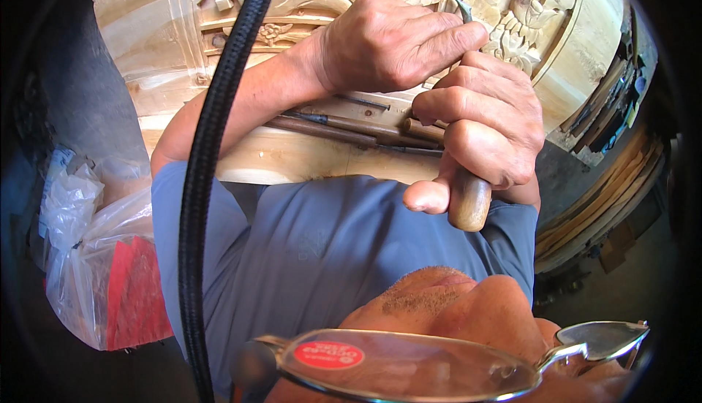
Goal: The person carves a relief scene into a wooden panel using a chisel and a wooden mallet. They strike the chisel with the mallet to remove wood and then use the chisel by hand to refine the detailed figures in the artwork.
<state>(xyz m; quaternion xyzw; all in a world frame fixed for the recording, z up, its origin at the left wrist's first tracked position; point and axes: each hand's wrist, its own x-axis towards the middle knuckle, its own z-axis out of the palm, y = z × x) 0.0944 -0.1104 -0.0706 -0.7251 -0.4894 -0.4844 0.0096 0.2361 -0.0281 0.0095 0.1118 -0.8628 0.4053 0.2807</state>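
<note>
Workshop corner, stacked timber strips (607,206) at right, plastic bags (88,257) at left. Nearest: black braided cable (208,147) crossing view. Right hand (486,129) fisted tight round wooden-handled chisel (469,198). Left hand (395,41) over it, fingers steadying blade near tip. Tip on floral relief of pale carved wood panel (526,1). Spare chisels (351,129) lying on panel ledge beneath hands.

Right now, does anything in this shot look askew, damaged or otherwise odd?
Nothing looks damaged or spilled. Oddly, a pair of glasses fills the lower edge and a thick black cable crosses the view. Both hands, left hand and right hand, hold a wooden-handled chisel at the carved wood panel.
</note>
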